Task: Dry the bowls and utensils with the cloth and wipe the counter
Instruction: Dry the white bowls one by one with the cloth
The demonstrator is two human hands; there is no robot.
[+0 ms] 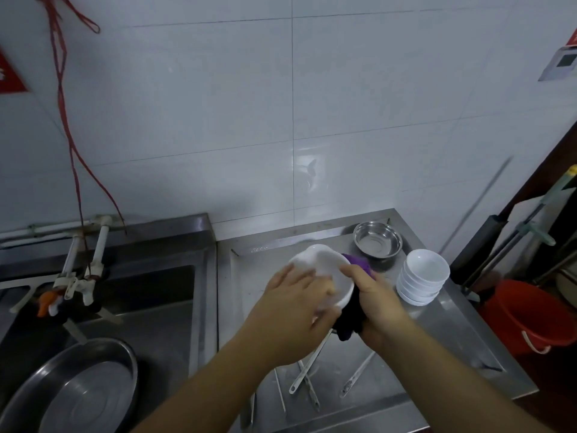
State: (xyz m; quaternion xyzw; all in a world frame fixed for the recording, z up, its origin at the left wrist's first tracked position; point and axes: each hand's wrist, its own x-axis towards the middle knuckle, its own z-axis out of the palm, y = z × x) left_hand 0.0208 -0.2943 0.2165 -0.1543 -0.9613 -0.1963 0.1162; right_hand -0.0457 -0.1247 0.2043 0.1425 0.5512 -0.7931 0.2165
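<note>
A white bowl (324, 267) is held tilted above the steel counter (437, 332). My left hand (293, 310) grips its near left rim. My right hand (377, 304) presses a purple cloth (352, 320) against the bowl's right side; the cloth hangs dark below the bowl. A stack of white bowls (423, 276) stands to the right. A steel bowl (377, 243) sits by the back wall. Several metal utensils (307, 367) lie on the counter under my forearms, partly hidden.
A sink (150, 310) lies to the left, with taps (84, 270) and a large steel basin (81, 392) in it. A red bucket (530, 317) and mop handles (530, 226) stand right of the counter. A tiled wall closes the back.
</note>
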